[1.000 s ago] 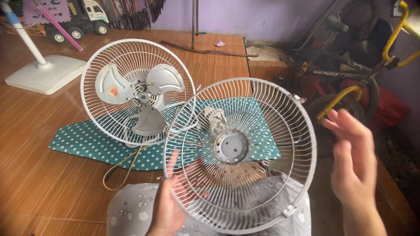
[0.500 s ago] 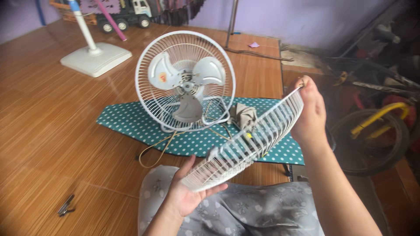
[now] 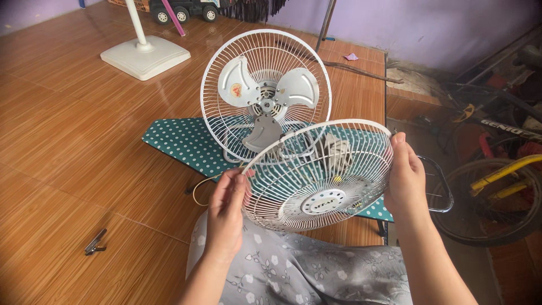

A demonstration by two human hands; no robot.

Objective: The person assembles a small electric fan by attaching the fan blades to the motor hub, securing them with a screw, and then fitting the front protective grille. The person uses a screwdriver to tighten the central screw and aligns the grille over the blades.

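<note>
Between the two hands, over the lap, hangs the loose front fan guard (image 3: 318,175), a round white wire grille with a pale hub disc near its lower middle. The left hand (image 3: 224,214) is closed on the guard's near-left rim, fingers curled over the outer wire and thumb behind it. The right hand (image 3: 405,179) grips the opposite rim, fingers wrapped round the edge, so the grille is carried by both sides and tilted with its face turned partly up toward the camera.

A second ago only the left hand had the guard and the right hovered open beside it; half a second ago the grille was edge-on between the two. Now it has swung round to show its face and sits just in front of the fan, which reads as the guard being lined up under a firm two-handed hold.

Just beyond the hands stands the fan head (image 3: 265,96), its rear guard upright and three grey blades bare. It rests on a teal dotted cloth (image 3: 180,141). Far beyond the left hand is a white stand base (image 3: 145,56); to that hand's left, on the wooden floor (image 3: 68,141), lies a small metal tool (image 3: 95,242). Past the right hand is a bicycle wheel (image 3: 497,197).
</note>
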